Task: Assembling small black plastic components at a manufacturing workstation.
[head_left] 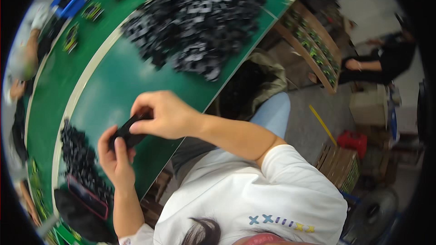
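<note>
Green table, black pieces heaped; both hands closed around black part; grey floor, red container rightward.

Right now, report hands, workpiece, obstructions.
Left hand and right hand gripping black piece. Small black pile beside left hand, large black pile beyond. Nothing visibly blocking hands.
</note>
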`<state>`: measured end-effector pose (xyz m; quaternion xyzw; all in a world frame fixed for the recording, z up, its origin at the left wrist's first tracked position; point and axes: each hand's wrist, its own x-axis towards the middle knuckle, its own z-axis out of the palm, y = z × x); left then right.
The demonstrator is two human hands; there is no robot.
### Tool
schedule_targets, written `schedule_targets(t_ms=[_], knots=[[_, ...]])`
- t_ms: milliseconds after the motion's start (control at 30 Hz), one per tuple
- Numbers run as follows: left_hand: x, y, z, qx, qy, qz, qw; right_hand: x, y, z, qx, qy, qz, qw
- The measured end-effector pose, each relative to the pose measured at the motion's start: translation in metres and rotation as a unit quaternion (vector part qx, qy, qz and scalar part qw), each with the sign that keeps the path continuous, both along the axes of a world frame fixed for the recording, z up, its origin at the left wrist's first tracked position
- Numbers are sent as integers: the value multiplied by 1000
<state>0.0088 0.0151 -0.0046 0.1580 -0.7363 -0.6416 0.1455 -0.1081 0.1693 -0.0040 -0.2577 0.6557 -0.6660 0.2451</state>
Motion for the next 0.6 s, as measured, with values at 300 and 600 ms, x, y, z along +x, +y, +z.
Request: schedule_targets(t_ms=[300, 600], knots=[[3, 5, -6, -4, 33, -21, 999, 7, 17, 6, 50, 46, -11, 998], [-6, 14, 11, 74, -35, -15, 997, -6, 16, -11, -25, -143, 56, 988]])
